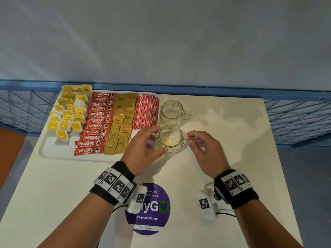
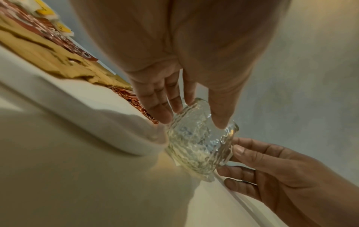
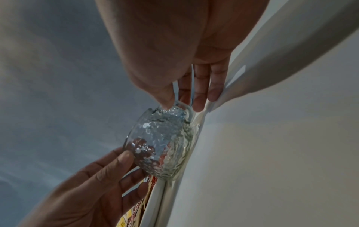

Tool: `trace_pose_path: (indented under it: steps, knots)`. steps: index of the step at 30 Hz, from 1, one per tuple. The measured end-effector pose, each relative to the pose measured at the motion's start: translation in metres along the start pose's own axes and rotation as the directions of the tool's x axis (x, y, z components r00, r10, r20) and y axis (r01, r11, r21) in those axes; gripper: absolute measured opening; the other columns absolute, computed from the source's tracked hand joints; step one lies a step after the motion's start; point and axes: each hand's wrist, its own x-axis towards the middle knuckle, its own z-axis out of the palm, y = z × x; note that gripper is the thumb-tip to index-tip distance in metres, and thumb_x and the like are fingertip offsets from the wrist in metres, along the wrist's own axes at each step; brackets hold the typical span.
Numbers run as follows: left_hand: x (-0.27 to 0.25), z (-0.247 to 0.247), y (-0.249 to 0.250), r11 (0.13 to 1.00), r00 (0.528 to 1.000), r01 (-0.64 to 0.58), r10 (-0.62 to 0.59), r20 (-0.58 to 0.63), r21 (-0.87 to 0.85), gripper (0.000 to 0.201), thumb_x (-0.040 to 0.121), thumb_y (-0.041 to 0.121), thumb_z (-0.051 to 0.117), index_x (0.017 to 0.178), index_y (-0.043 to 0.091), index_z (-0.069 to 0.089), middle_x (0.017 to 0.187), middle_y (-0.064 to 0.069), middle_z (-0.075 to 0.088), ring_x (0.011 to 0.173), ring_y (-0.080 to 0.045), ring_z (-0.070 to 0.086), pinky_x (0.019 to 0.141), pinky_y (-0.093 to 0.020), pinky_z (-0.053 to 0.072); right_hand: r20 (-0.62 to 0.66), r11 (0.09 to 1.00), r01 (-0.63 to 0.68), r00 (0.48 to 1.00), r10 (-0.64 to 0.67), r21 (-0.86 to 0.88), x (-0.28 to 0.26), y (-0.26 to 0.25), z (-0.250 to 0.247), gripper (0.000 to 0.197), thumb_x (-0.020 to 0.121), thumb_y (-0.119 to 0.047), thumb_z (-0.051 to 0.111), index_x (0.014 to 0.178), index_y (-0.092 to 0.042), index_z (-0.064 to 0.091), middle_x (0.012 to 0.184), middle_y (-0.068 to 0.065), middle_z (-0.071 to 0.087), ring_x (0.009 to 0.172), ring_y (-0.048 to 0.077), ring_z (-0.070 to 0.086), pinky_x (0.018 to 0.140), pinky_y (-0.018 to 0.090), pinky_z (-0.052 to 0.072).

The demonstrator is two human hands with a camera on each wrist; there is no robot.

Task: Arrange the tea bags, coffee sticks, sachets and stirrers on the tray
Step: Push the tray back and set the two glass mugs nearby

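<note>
A white tray [image 1: 53, 154] on the left holds yellow tea bags [image 1: 68, 113], red coffee sticks [image 1: 97, 122], brown sugar sachets [image 1: 121, 122] and red-and-white stirrers [image 1: 146, 111] in columns. Just right of the tray's front corner is a textured glass mug [image 1: 170, 138] [image 2: 198, 142] [image 3: 161, 138]. My left hand [image 1: 156, 140] [image 2: 194, 113] curls round its body with thumb and fingers on the glass. My right hand [image 1: 189, 139] [image 3: 174, 99] pinches its handle. Whether the mug's base touches the tray rim I cannot tell.
A second empty glass mug [image 1: 172, 111] stands just behind the held one, next to the stirrers. The cream table [image 1: 232, 158] carries a round purple sticker [image 1: 148, 208] near me. Blue wire mesh [image 1: 295, 119] runs behind and beside the table.
</note>
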Motion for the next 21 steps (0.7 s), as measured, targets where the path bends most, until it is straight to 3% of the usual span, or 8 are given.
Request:
trace_pose_path:
  steps: [5, 16, 21]
  knots:
    - [0.001, 0.0, -0.001, 1.0, 1.0, 0.01, -0.01, 0.003, 0.001, 0.067, 0.081, 0.032, 0.084, 0.141, 0.025, 0.053, 0.126, 0.01, 0.056, 0.109, -0.002, 0.058, 0.083, -0.025, 0.058, -0.001, 1.0, 0.004, 1.0, -0.004, -0.004, 0.0, 0.001, 0.001, 0.021, 0.096, -0.007, 0.066, 0.116, -0.014, 0.071, 0.108, -0.004, 0.071, 0.095, 0.012, 0.069, 0.082, 0.012, 0.05]
    - [-0.001, -0.003, -0.001, 1.0, 1.0, -0.026, 0.026, 0.019, 0.003, 0.063, 0.082, 0.035, 0.083, 0.138, 0.027, 0.054, 0.125, 0.01, 0.056, 0.109, -0.005, 0.059, 0.082, -0.029, 0.059, 0.019, 0.995, -0.095, 0.995, 0.094, 0.044, -0.001, -0.002, -0.001, 0.021, 0.095, -0.011, 0.069, 0.115, -0.018, 0.068, 0.105, -0.006, 0.073, 0.095, 0.007, 0.07, 0.086, 0.015, 0.052]
    - [0.009, -0.014, 0.01, 0.999, 0.999, -0.034, 0.034, -0.016, -0.015, 0.066, 0.084, 0.05, 0.065, 0.142, 0.023, 0.051, 0.13, 0.006, 0.056, 0.112, -0.008, 0.057, 0.087, -0.031, 0.054, -0.06, 0.998, -0.062, 0.996, 0.061, -0.025, 0.021, -0.01, -0.019, 0.02, 0.097, -0.018, 0.067, 0.117, -0.02, 0.068, 0.108, -0.01, 0.071, 0.094, 0.005, 0.068, 0.087, 0.015, 0.051]
